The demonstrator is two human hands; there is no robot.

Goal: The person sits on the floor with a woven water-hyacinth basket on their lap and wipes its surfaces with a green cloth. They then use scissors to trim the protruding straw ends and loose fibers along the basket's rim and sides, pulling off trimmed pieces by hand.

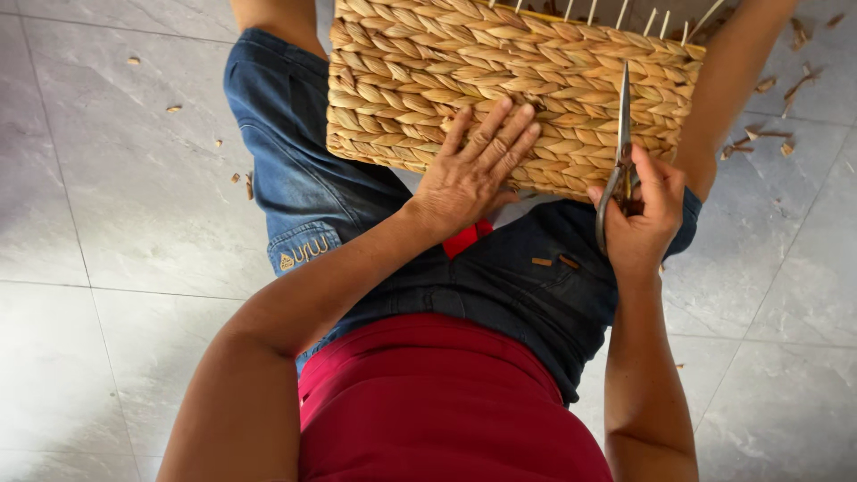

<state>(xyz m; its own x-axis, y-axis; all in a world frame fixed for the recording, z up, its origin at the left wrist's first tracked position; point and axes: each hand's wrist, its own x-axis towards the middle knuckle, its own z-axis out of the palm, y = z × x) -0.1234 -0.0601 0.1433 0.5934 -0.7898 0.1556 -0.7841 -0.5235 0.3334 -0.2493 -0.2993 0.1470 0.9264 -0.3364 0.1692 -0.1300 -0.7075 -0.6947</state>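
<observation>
A woven straw basket rests on my lap, its braided side facing up, with thin pale stakes sticking out along its far edge. My left hand lies flat on the basket's near side, fingers spread. My right hand grips the handles of metal scissors, whose closed blades point away from me and lie against the basket's right end.
I sit on a grey tiled floor in blue denim shorts and a red top. Small straw trimmings lie scattered on the tiles to the right and a few to the left of my leg.
</observation>
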